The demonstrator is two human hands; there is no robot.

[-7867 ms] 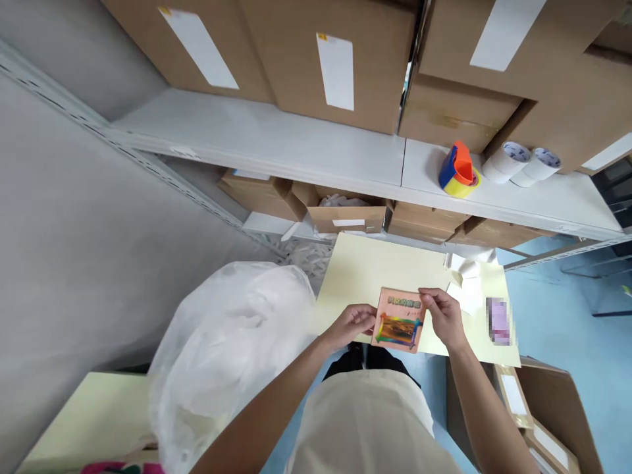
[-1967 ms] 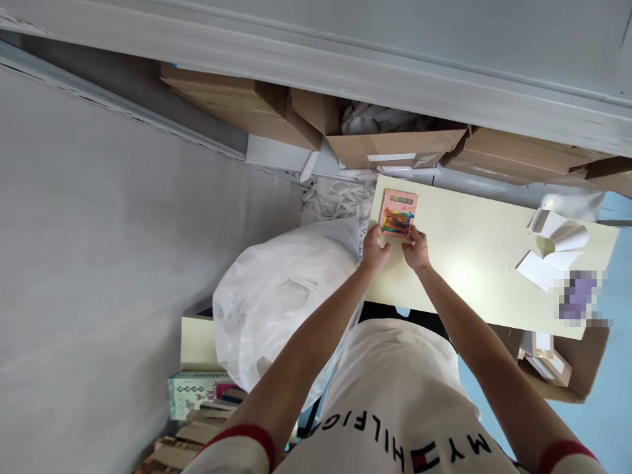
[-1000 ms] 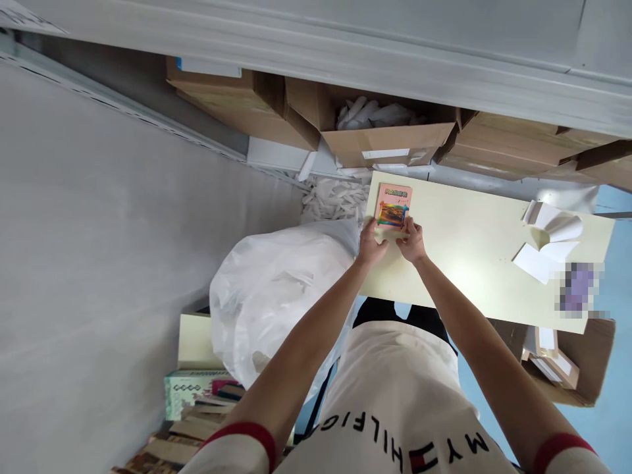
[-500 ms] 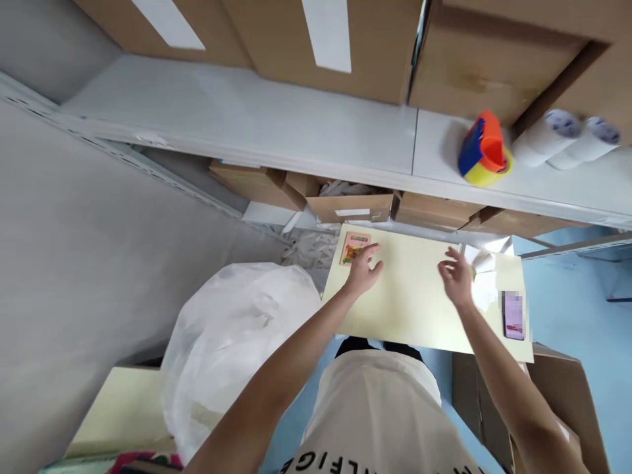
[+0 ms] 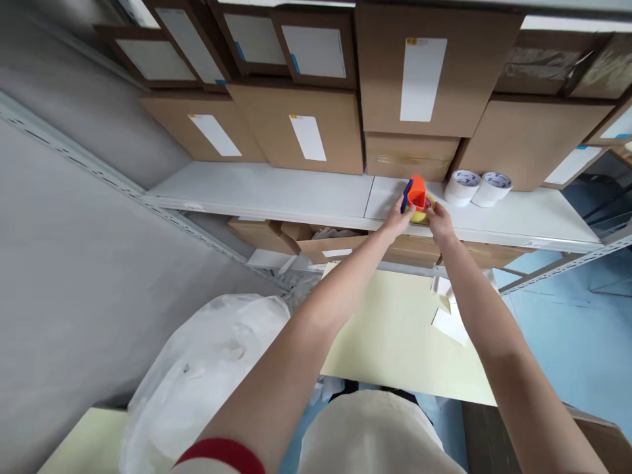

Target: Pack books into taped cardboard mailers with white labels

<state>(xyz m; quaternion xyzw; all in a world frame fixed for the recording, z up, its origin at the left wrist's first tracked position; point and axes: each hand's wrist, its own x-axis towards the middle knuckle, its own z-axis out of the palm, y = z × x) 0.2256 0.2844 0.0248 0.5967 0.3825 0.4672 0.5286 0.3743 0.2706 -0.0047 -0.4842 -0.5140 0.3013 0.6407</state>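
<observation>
Head view: left hand (image 5: 397, 218) and right hand (image 5: 440, 222) at the tape dispenser (image 5: 416, 193)

The dispenser, orange, blue and yellow, sits between the two hands, touched from both sides. The left hand is curled about its blue left side, thumb across the front, and has hold of it. The right hand, fingers bent, meets the yellow portion on the right; how firmly it grips cannot be told. Whether the dispenser rests on the shelf (image 5: 276, 191) or is slightly raised is also unclear; it appears at the front part of that grey-white surface.

Just right of the right hand, two white tape rolls (image 5: 478, 189) stand side by side on the shelf. Behind the dispenser rises a stack of brown cardboard boxes (image 5: 316, 138), several with white labels; more boxes sit on the level below.

Beneath the forearms lies a pale yellow table (image 5: 385, 336), with white paper pieces (image 5: 449, 324) near its right side, partly covered by the right forearm. Left of the table bulges a large white plastic bag (image 5: 202, 382). A red-banded sleeve (image 5: 224, 453) shows at the bottom edge.
</observation>
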